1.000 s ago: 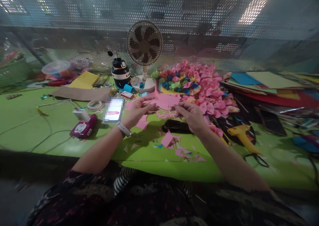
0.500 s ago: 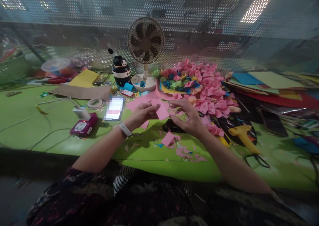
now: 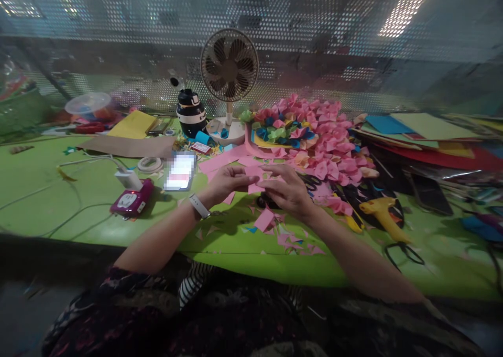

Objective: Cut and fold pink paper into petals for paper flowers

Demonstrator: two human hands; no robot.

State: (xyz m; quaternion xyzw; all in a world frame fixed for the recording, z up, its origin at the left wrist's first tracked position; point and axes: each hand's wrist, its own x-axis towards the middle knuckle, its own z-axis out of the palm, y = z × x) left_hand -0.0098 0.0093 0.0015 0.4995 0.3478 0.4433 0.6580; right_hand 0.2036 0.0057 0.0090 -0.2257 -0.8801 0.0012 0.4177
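Observation:
My left hand (image 3: pixel 229 184), with a pale watch band on its wrist, pinches a small piece of pink paper (image 3: pixel 254 188) between thumb and fingers above the green table. From the other side my right hand (image 3: pixel 290 192) has its curved fingertips and thumb at the paper's right edge. The fingers partly cover the paper, so its full outline is hidden. Just below lie a loose pink paper square (image 3: pixel 264 219) and several pink scraps (image 3: pixel 293 240). Behind my right hand, black-handled scissors (image 3: pixel 312 182) show in part.
A large heap of pink paper flowers (image 3: pixel 330 131) stands behind my hands, beside a fan (image 3: pixel 230 66) and a dark bottle (image 3: pixel 191 113). Leftward are a phone (image 3: pixel 179 172), tape roll (image 3: pixel 150 164) and purple power adapter (image 3: pixel 132 198). A yellow glue gun (image 3: pixel 387 218) lies right.
My right hand has moved left to the pink paper, its fingertips now at the paper's edge. The paper is tilted differently and more covered by fingers. My left hand keeps its pinch.

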